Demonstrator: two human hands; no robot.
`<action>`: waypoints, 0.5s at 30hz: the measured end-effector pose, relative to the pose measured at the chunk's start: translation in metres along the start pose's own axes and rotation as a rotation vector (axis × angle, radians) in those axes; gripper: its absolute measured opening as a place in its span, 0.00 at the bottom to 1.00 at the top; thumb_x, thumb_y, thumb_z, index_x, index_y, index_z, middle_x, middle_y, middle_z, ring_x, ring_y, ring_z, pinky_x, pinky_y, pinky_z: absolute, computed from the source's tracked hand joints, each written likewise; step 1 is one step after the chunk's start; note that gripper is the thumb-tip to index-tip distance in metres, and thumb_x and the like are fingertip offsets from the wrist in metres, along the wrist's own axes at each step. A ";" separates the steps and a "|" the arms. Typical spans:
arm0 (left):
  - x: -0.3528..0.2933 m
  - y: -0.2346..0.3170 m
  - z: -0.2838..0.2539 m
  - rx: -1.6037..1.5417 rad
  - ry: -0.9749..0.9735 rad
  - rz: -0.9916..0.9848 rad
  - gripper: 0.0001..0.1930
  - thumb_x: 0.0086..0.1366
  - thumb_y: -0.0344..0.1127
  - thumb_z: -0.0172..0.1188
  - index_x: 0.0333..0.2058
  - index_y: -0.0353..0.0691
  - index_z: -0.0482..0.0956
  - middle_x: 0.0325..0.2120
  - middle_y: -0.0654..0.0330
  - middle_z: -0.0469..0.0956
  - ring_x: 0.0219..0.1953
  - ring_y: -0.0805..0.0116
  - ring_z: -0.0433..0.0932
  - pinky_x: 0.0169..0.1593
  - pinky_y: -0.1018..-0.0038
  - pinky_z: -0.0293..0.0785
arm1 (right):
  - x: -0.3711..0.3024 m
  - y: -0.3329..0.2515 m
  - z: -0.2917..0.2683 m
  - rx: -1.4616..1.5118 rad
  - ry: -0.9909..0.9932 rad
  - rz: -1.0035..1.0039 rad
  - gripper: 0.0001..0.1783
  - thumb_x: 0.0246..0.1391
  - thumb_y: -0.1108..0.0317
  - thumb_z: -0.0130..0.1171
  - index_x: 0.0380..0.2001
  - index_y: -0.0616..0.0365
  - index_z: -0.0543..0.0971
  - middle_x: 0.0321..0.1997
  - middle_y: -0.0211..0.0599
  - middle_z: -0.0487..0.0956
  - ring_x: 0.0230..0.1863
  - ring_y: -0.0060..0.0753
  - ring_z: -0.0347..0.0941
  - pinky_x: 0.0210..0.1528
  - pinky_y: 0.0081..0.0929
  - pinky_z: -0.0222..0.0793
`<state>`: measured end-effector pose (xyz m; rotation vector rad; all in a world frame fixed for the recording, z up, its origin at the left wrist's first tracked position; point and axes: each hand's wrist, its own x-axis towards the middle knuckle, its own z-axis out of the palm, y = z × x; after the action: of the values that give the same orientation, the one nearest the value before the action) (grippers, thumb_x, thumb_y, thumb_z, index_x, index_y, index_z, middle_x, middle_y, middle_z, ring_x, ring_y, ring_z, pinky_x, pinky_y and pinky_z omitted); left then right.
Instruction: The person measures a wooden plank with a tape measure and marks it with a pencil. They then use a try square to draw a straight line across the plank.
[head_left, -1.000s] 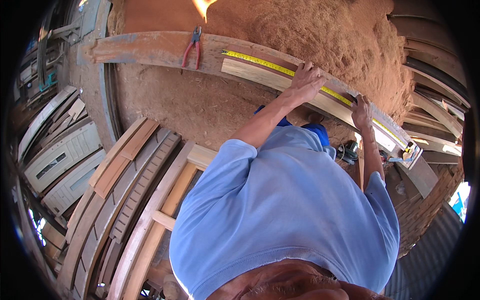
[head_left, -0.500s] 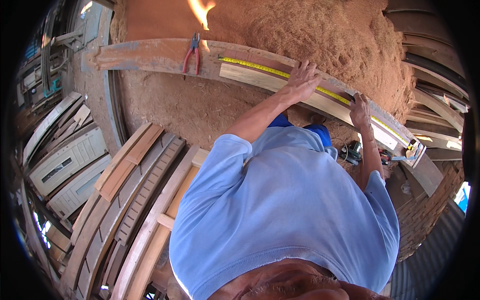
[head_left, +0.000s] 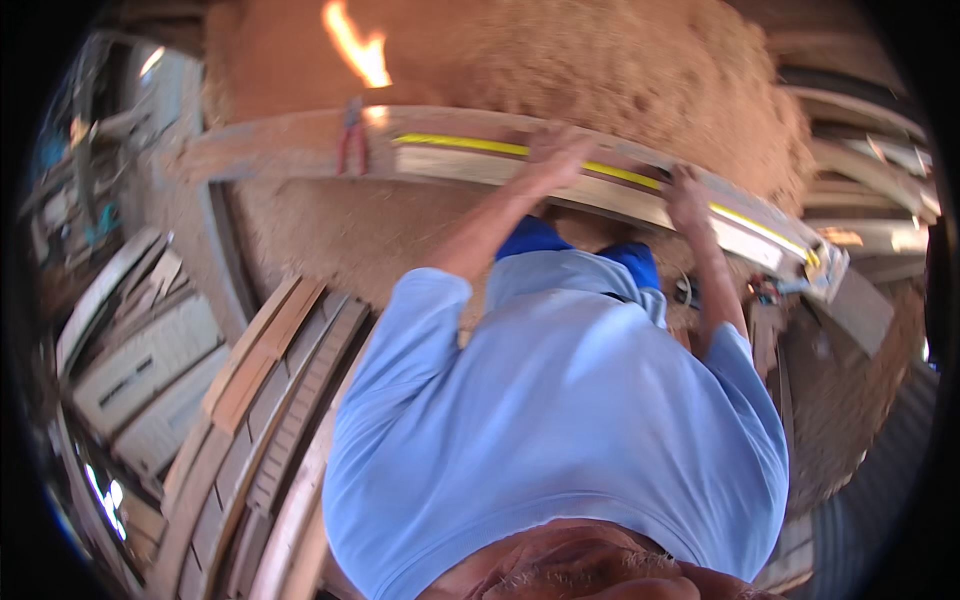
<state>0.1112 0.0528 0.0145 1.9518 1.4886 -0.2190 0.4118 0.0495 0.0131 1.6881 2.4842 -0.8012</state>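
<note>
A yellow tape measure (head_left: 460, 143) is stretched along a pale wooden board (head_left: 450, 165), which rests on a long, dusty wooden beam (head_left: 260, 145). My left hand (head_left: 558, 160) lies across the tape and the board's far edge, fingers stretched forward and blurred. Farther right, my right hand (head_left: 688, 200) is closed at the tape with its fingers curled; a small dark bit shows at the fingertips, too blurred to name. Red-handled pliers (head_left: 353, 140) lie on the beam left of the board. The tape's right end reaches a small yellowish piece (head_left: 815, 262).
Reddish sawdust (head_left: 640, 70) is heaped beyond the beam, with a bright patch of light on it. Stacked planks (head_left: 260, 370) and panelled pieces (head_left: 150, 360) stand at the left. A tool (head_left: 770, 288) sits below the beam's right end. Timbers (head_left: 860, 170) lie at far right.
The view has shifted and blurred, so the beam, board and pliers appear farther left. Both hands keep about the same places along the tape.
</note>
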 end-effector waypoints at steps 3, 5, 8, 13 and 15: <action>-0.008 -0.005 0.003 0.041 0.169 0.085 0.19 0.62 0.29 0.57 0.53 0.47 0.79 0.52 0.54 0.78 0.57 0.47 0.74 0.57 0.46 0.69 | 0.000 0.007 0.012 0.069 0.097 0.105 0.14 0.54 0.65 0.62 0.40 0.64 0.80 0.41 0.55 0.81 0.52 0.61 0.74 0.54 0.51 0.72; -0.008 0.002 -0.008 0.065 0.088 0.040 0.22 0.60 0.29 0.61 0.54 0.48 0.78 0.52 0.57 0.78 0.58 0.49 0.73 0.59 0.47 0.69 | -0.007 0.000 -0.010 0.233 0.230 0.206 0.12 0.58 0.64 0.60 0.42 0.57 0.82 0.36 0.52 0.84 0.43 0.60 0.79 0.47 0.52 0.75; -0.011 0.013 -0.019 0.109 0.056 -0.027 0.14 0.55 0.30 0.67 0.40 0.51 0.76 0.48 0.63 0.78 0.55 0.52 0.72 0.55 0.49 0.68 | -0.028 0.017 -0.062 0.431 0.127 0.322 0.13 0.62 0.61 0.59 0.41 0.58 0.83 0.37 0.54 0.84 0.42 0.60 0.80 0.45 0.51 0.75; -0.009 0.019 -0.013 0.165 0.095 -0.131 0.10 0.57 0.30 0.67 0.35 0.48 0.75 0.44 0.60 0.78 0.53 0.52 0.72 0.55 0.52 0.67 | -0.089 0.115 -0.101 0.656 0.420 0.325 0.20 0.68 0.54 0.56 0.50 0.58 0.84 0.41 0.58 0.84 0.45 0.51 0.82 0.46 0.43 0.74; -0.005 0.022 -0.018 0.216 0.040 -0.174 0.10 0.56 0.29 0.68 0.34 0.47 0.75 0.43 0.58 0.78 0.52 0.51 0.73 0.55 0.53 0.67 | -0.114 0.161 -0.131 0.693 0.430 0.423 0.22 0.69 0.51 0.55 0.52 0.56 0.84 0.48 0.55 0.84 0.51 0.47 0.80 0.52 0.39 0.74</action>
<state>0.1253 0.0564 0.0393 2.0027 1.7239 -0.4350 0.6332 0.0525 0.0985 2.7388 2.0186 -1.4767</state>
